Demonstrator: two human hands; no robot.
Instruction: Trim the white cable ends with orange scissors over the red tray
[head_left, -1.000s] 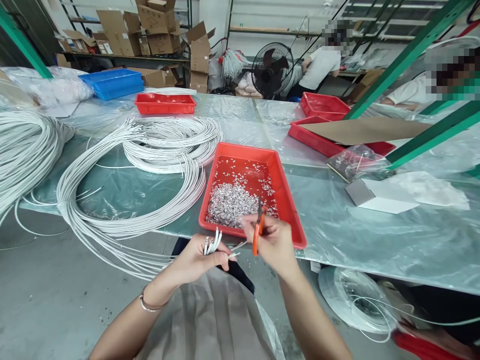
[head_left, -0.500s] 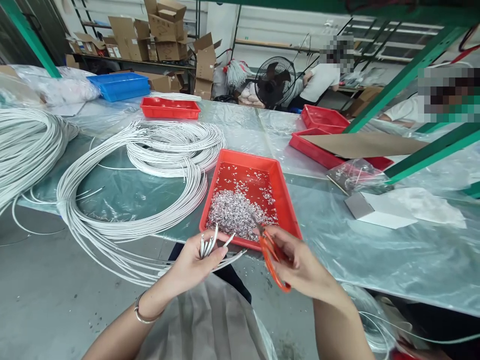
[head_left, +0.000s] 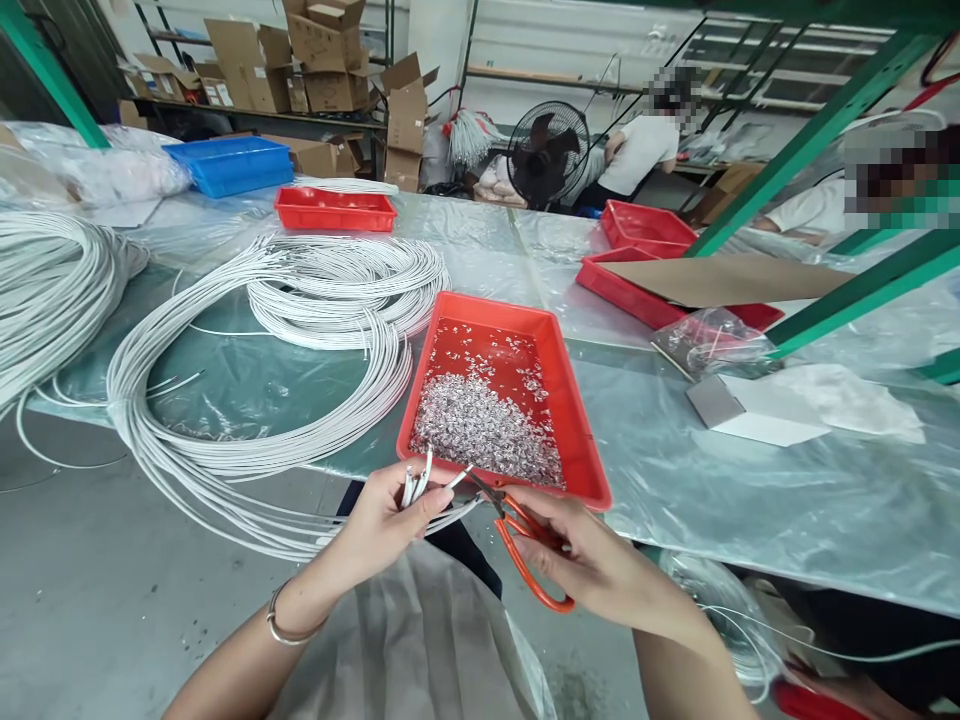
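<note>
My left hand [head_left: 394, 515] is closed around several white cables [head_left: 417, 484], their cut ends poking up past the fingers. One end leans out to the right between thumb and forefinger. Orange-handled scissors [head_left: 529, 545] are in my right hand [head_left: 581, 545], blades parted and pointing left at that cable end; whether they touch it I cannot tell. Just beyond both hands lies a red tray [head_left: 581, 420], with a heap of small shiny clear or silvery pieces [head_left: 487, 430] in its near part. A large loop of white cable [head_left: 247, 455] spreads left of the tray.
More cable coils [head_left: 56, 300] lie at the left. A blue tray [head_left: 232, 165] and a small red tray [head_left: 335, 210] stand at the back. Right are red trays under cardboard [head_left: 735, 278], a white box [head_left: 757, 410] and green posts [head_left: 810, 135]. Beyond, a fan [head_left: 547, 155] and two people.
My right hand has brought the scissors down and left, from over the tray's near edge to the cable end. My left hand stays nearly in place, still holding the cables.
</note>
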